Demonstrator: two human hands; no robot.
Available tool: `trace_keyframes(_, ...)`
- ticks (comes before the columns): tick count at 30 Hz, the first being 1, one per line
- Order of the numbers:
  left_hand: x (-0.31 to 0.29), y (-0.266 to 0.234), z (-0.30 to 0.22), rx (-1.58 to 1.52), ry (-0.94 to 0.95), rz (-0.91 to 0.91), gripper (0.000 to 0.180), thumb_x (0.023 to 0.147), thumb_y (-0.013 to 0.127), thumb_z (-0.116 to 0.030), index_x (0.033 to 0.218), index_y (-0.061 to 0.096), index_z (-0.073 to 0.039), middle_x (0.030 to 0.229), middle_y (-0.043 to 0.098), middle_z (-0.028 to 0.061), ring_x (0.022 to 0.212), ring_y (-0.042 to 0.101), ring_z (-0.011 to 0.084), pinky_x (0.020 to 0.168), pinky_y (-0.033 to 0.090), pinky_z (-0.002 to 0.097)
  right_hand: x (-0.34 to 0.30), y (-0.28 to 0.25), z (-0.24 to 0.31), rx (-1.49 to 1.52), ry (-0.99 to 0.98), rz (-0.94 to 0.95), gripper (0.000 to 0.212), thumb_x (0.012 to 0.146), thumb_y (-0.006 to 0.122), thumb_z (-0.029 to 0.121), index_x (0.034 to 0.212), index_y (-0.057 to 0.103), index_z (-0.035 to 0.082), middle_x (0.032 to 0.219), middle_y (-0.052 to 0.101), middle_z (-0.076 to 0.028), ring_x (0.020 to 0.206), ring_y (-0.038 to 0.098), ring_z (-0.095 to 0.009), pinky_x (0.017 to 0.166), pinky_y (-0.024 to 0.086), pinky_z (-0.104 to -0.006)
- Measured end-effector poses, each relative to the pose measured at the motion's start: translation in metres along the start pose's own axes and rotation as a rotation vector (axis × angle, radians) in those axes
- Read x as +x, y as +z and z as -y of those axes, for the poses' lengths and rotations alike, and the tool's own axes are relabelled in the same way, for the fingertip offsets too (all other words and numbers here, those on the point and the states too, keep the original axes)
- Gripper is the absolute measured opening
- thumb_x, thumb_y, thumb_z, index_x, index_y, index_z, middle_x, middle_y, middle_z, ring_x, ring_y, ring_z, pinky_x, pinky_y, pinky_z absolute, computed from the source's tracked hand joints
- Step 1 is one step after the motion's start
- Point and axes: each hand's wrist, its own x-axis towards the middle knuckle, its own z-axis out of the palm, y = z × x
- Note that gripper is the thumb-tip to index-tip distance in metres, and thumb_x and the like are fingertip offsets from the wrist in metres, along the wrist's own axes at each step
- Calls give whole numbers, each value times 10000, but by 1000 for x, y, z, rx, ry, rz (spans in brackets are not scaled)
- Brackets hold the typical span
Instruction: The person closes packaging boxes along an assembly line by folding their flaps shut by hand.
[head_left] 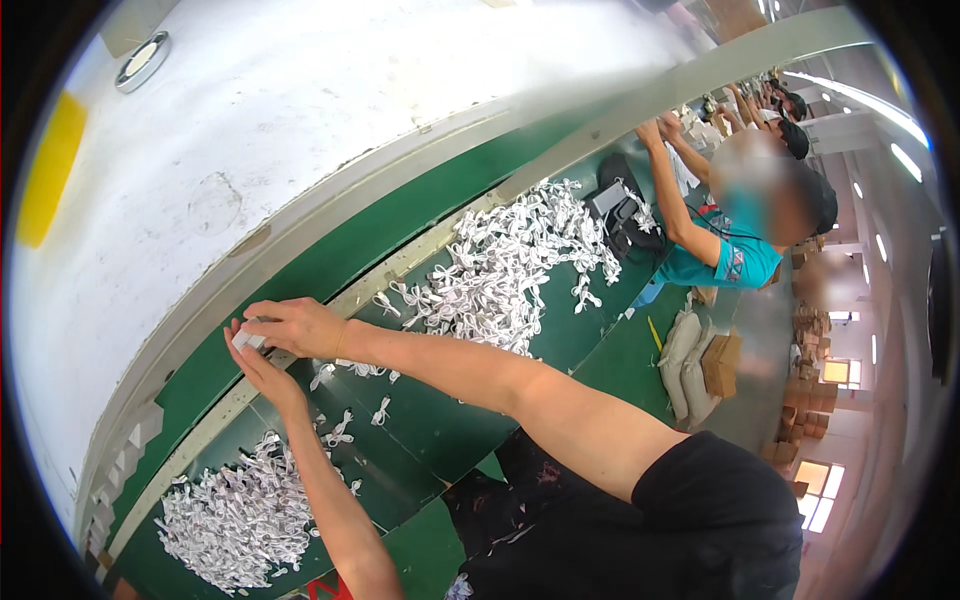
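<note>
Both my hands meet over the metal rail of the bench, at the edge of the green belt. Between them is a small white box [247, 341], partly covered by fingers. My left hand [262, 368] grips it from below and beside it, fingers pointing up. From above, my right hand [305, 327] reaches across with bent fingers closed on the box's upper side. A large heap of white coiled cables [490, 275] lies right of my hands, and another white cable heap [240, 510] sits near my left forearm. A few loose cable bundles [340, 428] lie between the heaps.
The green conveyor belt [390, 212] runs behind the rail, with several white boxes [125, 460] at its left end. A black device [612, 203] rests beyond the right heap. A co-worker in a teal shirt [735, 250] works farther right. Sacks [682, 365] and a carton [720, 365] stand beyond.
</note>
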Motion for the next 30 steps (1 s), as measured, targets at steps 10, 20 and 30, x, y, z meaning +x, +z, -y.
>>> trace_keyframes(10,3,-14,-10,61,-45,43,569,1194,444,-356,1663,337,-53,1623,469,201,1463,506,310,1189,431,427,3,13,8,53,-12,-31,435,859,749,73,1285,674,120,1359,659,-72,972,752,-315,776,637,-405)
trace_keyframes(20,32,-68,-30,515,154,280,551,1002,766,-142,1499,566,-15,1453,617,172,1277,636,308,1081,513,416,-17,-22,1,-79,235,106,641,823,778,64,1439,614,129,1471,591,-117,1160,711,-317,882,636,-434)
trace_keyframes(30,87,-134,-97,1441,348,318,289,956,783,-224,1151,781,-10,1120,771,232,1012,709,477,908,545,553,-52,-288,-178,-991,726,-37,186,908,732,222,1018,779,79,994,758,-201,1027,709,-430,943,550,-546)
